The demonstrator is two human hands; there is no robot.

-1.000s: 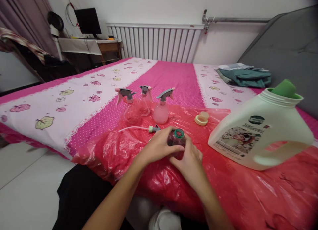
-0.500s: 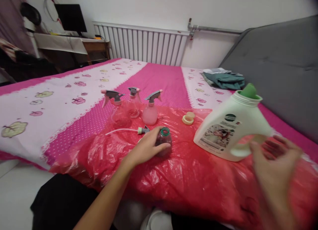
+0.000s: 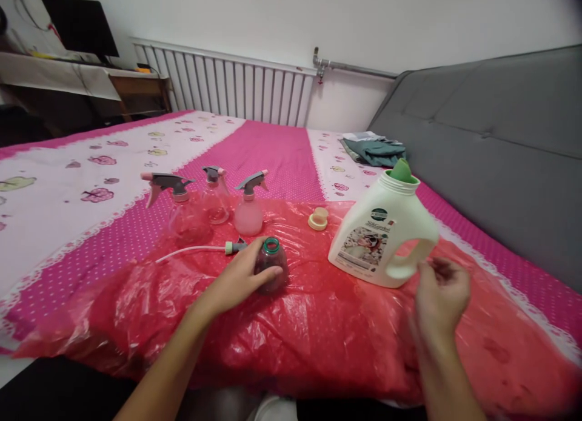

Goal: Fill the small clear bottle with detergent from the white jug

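Observation:
My left hand (image 3: 248, 272) is wrapped round a dark, see-through bottle (image 3: 275, 266) with a green rim and an open mouth, upright on red plastic sheeting. Beside that hand lies a loose spray head (image 3: 234, 247) with a long pale tube. My right hand (image 3: 441, 287) is near the handle end of a pale green detergent jug (image 3: 364, 245), its fingers curled in with nothing visible in them; whether it touches the jug I cannot tell. The jug stands uncapped, showing a green spout (image 3: 401, 171). A cream cap (image 3: 318, 219) rests to the jug's left.
Behind the left hand stand three pink spray bottles: one on the left (image 3: 186, 218), one in the middle (image 3: 215, 202), one on the right (image 3: 248, 215). Red plastic (image 3: 318, 348) covers the bed's near part. Folded clothes (image 3: 375, 149) lie farther back, by a grey headboard (image 3: 491, 117).
My right hand has come closer to the jug's handle end, and its spread fingers have curled in. My left hand stays on the bottle. The view has swung to the right.

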